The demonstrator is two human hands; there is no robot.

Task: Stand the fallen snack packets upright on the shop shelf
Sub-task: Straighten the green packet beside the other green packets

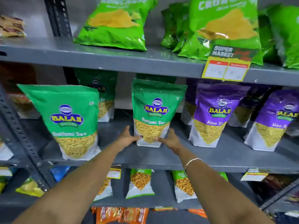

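A green Ratlami Sev packet (153, 110) stands upright in the middle of the grey middle shelf (161, 156). My left hand (127, 137) grips its lower left corner and my right hand (169, 139) holds its lower right side. Another green Ratlami Sev packet (64, 120) stands upright at the front left. Behind it a third green packet (103, 97) stands at the back. Two purple Aloo Sev packets (212, 115) (273, 123) stand upright to the right, with darker purple ones behind them.
Bright green packets (116, 23) (224, 28) lean on the top shelf, with a yellow price tag (226, 68) on its edge. Smaller packets (140, 183) stand on the shelf below. A perforated metal upright (21, 135) runs down the left side.
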